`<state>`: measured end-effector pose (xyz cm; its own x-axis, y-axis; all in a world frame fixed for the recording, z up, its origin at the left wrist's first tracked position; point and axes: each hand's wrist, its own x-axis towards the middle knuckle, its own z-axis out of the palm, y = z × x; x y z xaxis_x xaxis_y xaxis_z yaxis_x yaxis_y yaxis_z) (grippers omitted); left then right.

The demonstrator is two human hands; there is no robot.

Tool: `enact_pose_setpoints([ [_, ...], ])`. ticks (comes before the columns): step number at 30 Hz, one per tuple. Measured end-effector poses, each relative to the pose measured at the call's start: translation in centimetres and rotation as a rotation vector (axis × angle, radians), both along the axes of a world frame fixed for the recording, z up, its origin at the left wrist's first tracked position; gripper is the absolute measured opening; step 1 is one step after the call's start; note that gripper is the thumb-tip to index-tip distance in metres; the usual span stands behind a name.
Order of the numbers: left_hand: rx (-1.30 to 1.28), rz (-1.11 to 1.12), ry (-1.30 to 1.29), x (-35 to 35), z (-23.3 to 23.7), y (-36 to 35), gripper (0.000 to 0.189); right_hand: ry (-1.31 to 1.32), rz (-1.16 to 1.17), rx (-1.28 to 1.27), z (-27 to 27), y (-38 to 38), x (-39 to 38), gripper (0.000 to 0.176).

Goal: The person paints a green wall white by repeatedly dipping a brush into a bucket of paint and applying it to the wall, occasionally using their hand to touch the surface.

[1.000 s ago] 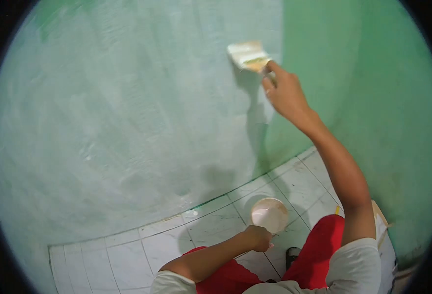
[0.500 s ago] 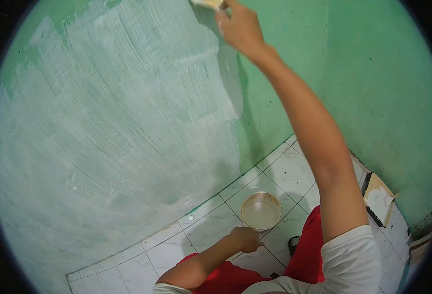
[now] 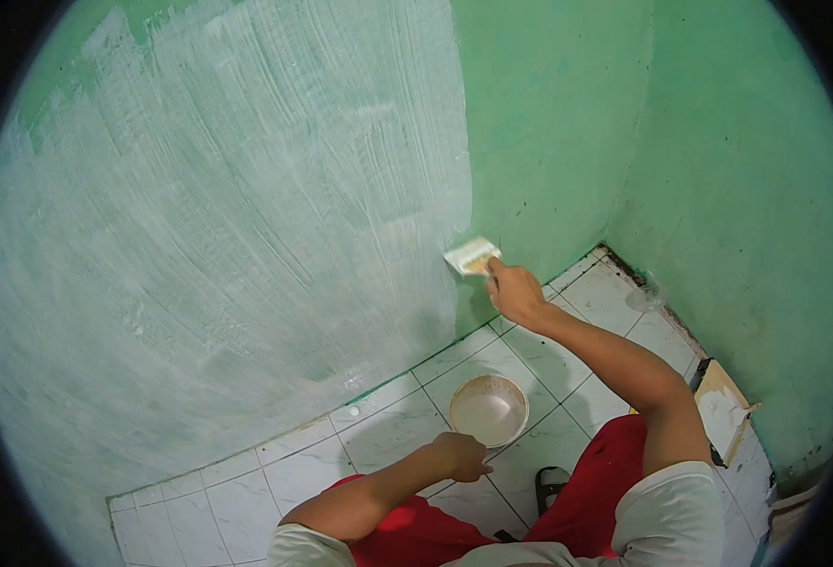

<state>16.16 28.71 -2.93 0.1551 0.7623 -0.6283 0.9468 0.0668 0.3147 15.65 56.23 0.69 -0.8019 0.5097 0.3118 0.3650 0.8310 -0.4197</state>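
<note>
My right hand (image 3: 518, 291) is closed around the handle of a wide, flat paintbrush (image 3: 473, 255). The brush's pale bristles meet the wall at the right edge of a streaky white coat (image 3: 293, 189), where green wall (image 3: 549, 123) begins. Lower down, my left hand (image 3: 462, 457) is closed at the near rim of a round bucket (image 3: 489, 410) holding whitish liquid. Its fingertips are partly hidden, but the hand appears to grip the bucket. The bucket is upright in front of my knees.
White tiles (image 3: 284, 491) cover the floor up to the wall's foot. On the right, a tray-like piece smeared with white (image 3: 723, 411) leans near the side wall. A clear plastic cup (image 3: 647, 298) lies near the corner. My sandalled foot (image 3: 552, 484) shows below.
My right hand has brought the paintbrush down from high on the wall to its lower part. The white coat's right edge is now straighter higher up. My left hand stays by the bucket.
</note>
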Motion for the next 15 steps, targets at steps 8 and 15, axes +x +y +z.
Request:
enact_pose_setpoints([
  [8,0.025,0.006,-0.014,0.4,-0.1,0.3,0.048,-0.091,0.021,0.031,10.2,2.7,-5.1,0.016],
  [15,0.094,-0.004,-0.070,-0.5,0.9,-1.3,0.053,0.173,0.084,0.044,33.1,0.0,-4.8,0.024],
])
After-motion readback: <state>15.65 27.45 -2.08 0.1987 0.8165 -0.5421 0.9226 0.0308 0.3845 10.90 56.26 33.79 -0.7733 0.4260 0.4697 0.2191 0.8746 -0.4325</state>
